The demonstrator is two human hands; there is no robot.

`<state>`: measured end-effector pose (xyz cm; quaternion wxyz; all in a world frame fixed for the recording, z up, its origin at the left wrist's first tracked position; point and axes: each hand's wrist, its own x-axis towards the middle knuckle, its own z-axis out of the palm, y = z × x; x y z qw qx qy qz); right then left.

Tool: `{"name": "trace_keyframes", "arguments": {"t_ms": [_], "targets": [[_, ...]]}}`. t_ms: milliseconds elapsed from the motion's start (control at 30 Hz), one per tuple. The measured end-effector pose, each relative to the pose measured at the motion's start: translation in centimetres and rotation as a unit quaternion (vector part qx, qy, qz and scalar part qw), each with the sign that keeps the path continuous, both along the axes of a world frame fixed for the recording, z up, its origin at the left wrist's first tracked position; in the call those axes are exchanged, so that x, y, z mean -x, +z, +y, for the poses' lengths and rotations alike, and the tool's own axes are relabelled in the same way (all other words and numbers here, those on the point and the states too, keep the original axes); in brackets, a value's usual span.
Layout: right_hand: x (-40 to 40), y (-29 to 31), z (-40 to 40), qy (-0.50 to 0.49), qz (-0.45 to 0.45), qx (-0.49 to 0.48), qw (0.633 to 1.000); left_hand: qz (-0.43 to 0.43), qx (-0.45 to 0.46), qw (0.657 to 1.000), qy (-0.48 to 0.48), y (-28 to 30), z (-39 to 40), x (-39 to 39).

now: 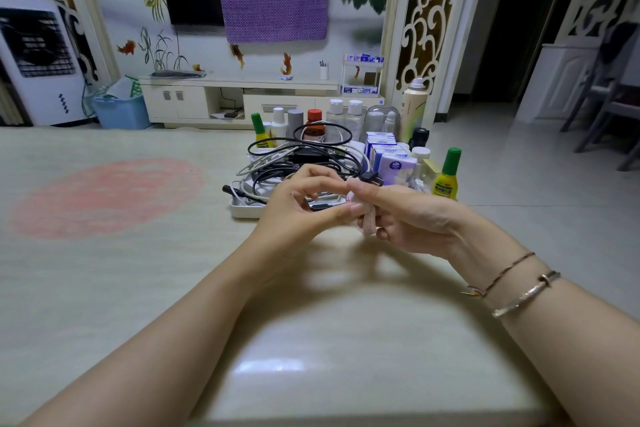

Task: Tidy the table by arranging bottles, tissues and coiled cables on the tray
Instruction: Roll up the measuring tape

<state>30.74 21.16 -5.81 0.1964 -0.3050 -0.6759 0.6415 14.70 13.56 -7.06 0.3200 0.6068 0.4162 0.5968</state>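
A white tray (pixel 242 210) sits at the table's far middle, heaped with black and white coiled cables (pixel 301 158). Behind them stand several bottles (pixel 313 128), and blue-white tissue packs (pixel 389 158) fill the right side. A green-capped yellow bottle (pixel 447 177) stands at the tray's right end. Both hands meet just in front of the tray. My right hand (pixel 405 218) pinches a small pinkish-white wrapper or tissue pack (pixel 367 218). My left hand (pixel 304 204) has curled fingers touching that same item with its thumb and fingertips.
The beige table (pixel 138 270) with a faint red patch stretches left and toward me. Beyond it are a TV cabinet (pixel 235 97), a blue basket (pixel 121 111), a white cooler (pixel 38 59) at the left, and chairs (pixel 609 107) at the right.
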Motion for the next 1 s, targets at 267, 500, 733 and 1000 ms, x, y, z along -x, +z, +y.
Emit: {"name": "trace_keyframes", "arguments": {"t_ms": [267,500,733,1000], "targets": [[-0.2,0.3,-0.5,0.001,0.001,0.017,1.0,0.026,-0.008,1.0,0.004,0.0,0.0,-0.1],[-0.7,0.7,-0.2,0.017,0.026,0.04,0.999,-0.004,-0.005,1.0,-0.006,0.1,-0.1,0.1],[-0.2,0.3,-0.2,-0.016,0.012,0.005,1.0,0.059,-0.016,0.998,0.011,-0.1,0.1,0.1],[-0.6,0.8,-0.4,-0.007,-0.024,-0.01,1.0,0.017,-0.009,1.0,-0.012,-0.3,-0.1,0.2]]}}
